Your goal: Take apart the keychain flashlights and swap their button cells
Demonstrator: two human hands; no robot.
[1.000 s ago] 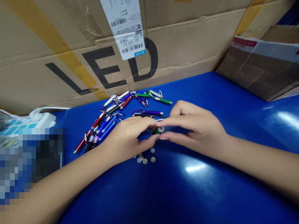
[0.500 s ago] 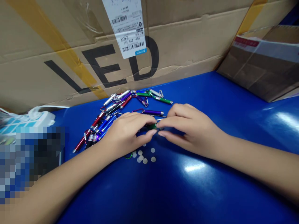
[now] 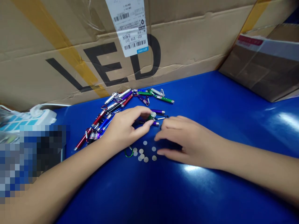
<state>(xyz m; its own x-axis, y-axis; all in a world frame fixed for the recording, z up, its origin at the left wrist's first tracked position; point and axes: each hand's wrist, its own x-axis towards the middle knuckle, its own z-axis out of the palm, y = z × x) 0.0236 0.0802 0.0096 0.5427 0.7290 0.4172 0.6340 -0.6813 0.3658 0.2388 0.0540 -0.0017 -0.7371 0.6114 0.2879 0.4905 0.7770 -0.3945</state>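
Note:
My left hand point(image 3: 127, 126) pinches a green mini flashlight tube point(image 3: 150, 117) between thumb and fingers. A silvery round piece shows at the tube's right end; whether it is a battery or the tube's rim I cannot tell. Most of the tube is hidden in the hand. My right hand point(image 3: 191, 140) hovers to the right, fingers curved and apart, holding nothing visible. Below and between the hands lie several button cells point(image 3: 142, 156) on the blue table point(image 3: 177, 199). Beside them is a green clip point(image 3: 129, 155), partly behind my left wrist.
Colourful mini flashlights point(image 3: 99, 118) with clips lie heaped behind my left hand. A large cardboard box point(image 3: 182, 37) marked LED walls off the back. Another carton point(image 3: 263, 68) stands at the right. A white power strip point(image 3: 48, 118) sits at the left.
My right hand has come away from the green tube, moving toward me and down near the button cells, its fingers spreading. My left hand keeps the tube, whose silvery end now shows.

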